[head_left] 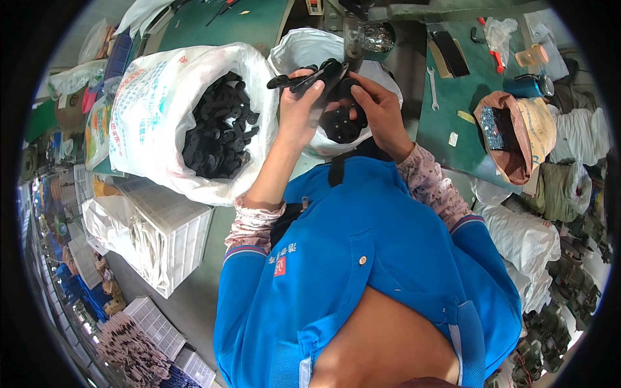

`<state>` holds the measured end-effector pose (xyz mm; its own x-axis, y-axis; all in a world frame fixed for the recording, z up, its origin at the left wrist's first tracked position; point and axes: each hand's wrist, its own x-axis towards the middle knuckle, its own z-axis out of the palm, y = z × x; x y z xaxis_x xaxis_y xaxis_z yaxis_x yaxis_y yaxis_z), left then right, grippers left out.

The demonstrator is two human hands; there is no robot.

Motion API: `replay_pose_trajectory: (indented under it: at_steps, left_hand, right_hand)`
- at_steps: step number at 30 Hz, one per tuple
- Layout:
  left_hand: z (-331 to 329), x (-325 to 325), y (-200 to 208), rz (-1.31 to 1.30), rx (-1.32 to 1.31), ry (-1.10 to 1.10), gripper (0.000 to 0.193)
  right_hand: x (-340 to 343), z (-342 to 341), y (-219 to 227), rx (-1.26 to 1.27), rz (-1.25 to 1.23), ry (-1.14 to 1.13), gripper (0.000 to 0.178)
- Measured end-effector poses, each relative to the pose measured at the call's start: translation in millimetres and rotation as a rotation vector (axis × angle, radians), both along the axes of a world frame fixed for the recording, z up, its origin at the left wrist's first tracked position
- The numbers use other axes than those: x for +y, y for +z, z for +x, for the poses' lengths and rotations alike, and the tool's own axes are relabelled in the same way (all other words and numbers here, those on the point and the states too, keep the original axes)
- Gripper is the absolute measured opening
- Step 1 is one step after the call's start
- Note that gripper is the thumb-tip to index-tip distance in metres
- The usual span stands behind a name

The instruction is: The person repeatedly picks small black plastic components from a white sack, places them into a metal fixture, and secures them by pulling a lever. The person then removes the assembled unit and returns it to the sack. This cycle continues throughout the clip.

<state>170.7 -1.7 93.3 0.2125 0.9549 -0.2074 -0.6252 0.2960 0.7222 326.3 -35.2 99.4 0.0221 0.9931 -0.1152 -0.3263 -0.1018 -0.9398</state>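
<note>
My left hand (299, 119) is closed round several flat, elongated black pieces (328, 72) with rounded ends, which stick out past the thumb on both sides. Just to its right, beside the upright metal post (354, 45) of a machine, the thumb and fingers of my right hand (383, 115) are bent together. Whatever lies between them is dark and partly hidden. Below both hands, more black pieces (343, 128) show inside a white bag (309, 44). At the left, a large white woven sack (152, 113) stands open, filled with similar black pieces (220, 132).
On the green bench (446, 119) at right are a wrench (433, 89), a dark phone-like slab (449, 54), a blue flask (527, 86) and a brown bag (508, 155) of small metal parts. A white plastic crate (174, 239) stands at lower left.
</note>
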Motion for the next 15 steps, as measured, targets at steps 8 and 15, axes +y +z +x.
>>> replay_pose_trajectory:
  at_steps: [8, 15]
  left_hand:
    - [-1, -2, -1, -0.061, -0.068, -0.015, 0.028]
    - [-2, -2, -5, -0.052, -0.065, -0.049, 0.026]
  right_hand:
    - [8, 27, 9, -0.115, 0.105, -0.095, 0.028]
    - [15, 32, 14, -0.209, 0.164, -0.065, 0.033]
